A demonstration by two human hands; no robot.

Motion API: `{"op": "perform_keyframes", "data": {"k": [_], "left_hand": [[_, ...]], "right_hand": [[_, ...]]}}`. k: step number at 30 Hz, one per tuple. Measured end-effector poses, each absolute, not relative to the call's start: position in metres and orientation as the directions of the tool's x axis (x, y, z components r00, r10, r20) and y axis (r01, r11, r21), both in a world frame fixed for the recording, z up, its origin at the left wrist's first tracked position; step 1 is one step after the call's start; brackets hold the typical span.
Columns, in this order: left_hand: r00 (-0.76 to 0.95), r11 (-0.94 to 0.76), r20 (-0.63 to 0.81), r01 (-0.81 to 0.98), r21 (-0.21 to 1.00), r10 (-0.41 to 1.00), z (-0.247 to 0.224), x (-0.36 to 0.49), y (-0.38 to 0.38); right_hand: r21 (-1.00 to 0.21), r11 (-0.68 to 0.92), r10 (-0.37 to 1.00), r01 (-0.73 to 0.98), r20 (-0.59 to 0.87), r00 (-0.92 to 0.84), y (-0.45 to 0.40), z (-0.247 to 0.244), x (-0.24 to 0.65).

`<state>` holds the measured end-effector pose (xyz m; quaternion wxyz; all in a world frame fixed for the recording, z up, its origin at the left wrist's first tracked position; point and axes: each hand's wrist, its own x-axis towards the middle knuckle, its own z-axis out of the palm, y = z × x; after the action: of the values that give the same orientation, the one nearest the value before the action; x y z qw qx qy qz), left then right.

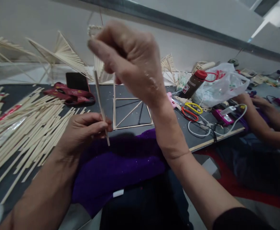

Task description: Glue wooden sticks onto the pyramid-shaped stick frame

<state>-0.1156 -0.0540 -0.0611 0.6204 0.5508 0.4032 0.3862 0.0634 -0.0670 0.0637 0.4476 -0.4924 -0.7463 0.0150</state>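
Between the thumb and fingers of my left hand (88,129) is a thin wooden stick (98,92), held nearly upright and leaning slightly left at its top. Raised above the table, my right hand (130,57) has its fingers curled closed near the stick's upper end; whatever they may hold is too hidden and blurred to tell. Behind and below my right hand lies a square wooden frame (132,126) with a diagonal stick, flat on the dark table (104,86). A large pile of loose sticks (34,124) spreads beside my left hand.
A dark red lanyard (70,95) and black phone (77,81) lie behind the sticks. Finished stick models (58,54) stand along the wall. Rightward are scissors (189,113), a bottle (193,83), a plastic bag (222,86), cables and another person's hands (244,102).
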Motion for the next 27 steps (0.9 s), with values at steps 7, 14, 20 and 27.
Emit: {"op": "perform_keyframes", "data": {"k": [7,14,20,27], "left_hand": [[0.477,0.111,-0.068,-0.063,0.992,0.877,-0.075,-0.108,-0.051],[0.395,0.128,-0.077,-0.103,0.986,0.915,-0.076,-0.109,-0.047],[0.41,0.151,-0.12,-0.044,0.988,0.904,-0.081,-0.107,-0.045],[0.388,0.17,-0.144,-0.035,0.985,0.91,-0.08,-0.106,-0.045]], "right_hand": [[-0.623,0.298,0.864,0.723,0.498,0.073,-0.05,0.046,0.165],[-0.532,-0.341,0.909,0.775,0.024,0.417,-0.057,-0.052,0.276],[-0.662,-0.358,0.903,0.658,-0.066,0.424,-0.058,-0.081,0.293],[-0.646,-0.405,0.893,0.647,-0.128,0.431,-0.048,-0.086,0.299]]}}
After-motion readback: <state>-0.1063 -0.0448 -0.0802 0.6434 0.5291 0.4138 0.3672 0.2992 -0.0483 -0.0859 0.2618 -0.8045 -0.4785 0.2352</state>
